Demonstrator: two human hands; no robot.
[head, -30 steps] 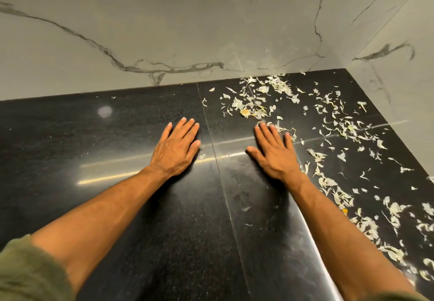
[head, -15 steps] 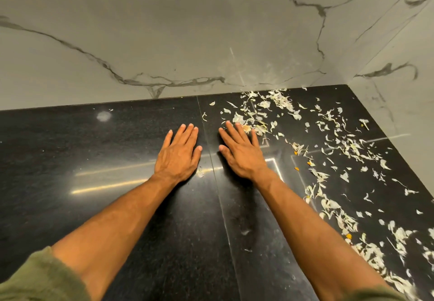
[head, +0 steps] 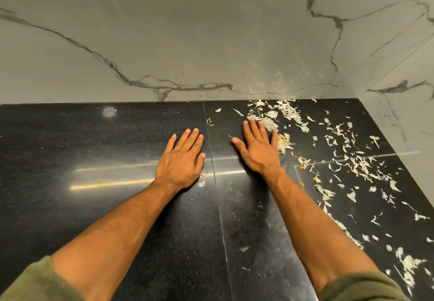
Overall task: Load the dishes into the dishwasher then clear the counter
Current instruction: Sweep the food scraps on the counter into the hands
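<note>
Black polished stone counter [head: 94, 160] spreads under both my palms, and beyond my fingertips it meets the grey veined marble wall [head: 187, 42]. No dishes or dishwasher show from here, so I judge I am in the second half of the job, clearing the counter, at the point of sweeping the mess together.

The pale vegetable scraps [head: 359, 164] lie in a wide scatter on the little-finger side of my right hand [head: 258, 150]. They run from the back corner past my fingertips, down along my right forearm toward the front edge. That hand lies flat, fingers straight and slightly spread, gripping nothing. Its fingertips [head: 254, 129] touch the nearest heap of shreds, and a thicker clump [head: 284, 142] sits right against the little finger.

My left hand [head: 180, 160] is flat too, fingers straight and close together, holding nothing. It rests on bare stone just across the seam [head: 216, 195] from my right thumb.

The next move, as I see it, calls for the edge of my right hand to rake the scatter into one pile. My left would serve as a stop or scoop, pressed low so thin shreds do not slip under. They look light and dry, likely to cling or flutter.

A small fleck cluster [head: 202, 181] lies by the heel of my left hand on its thumb side, and a few tiny orange bits [head: 315, 179] lie beside my right wrist.
</note>
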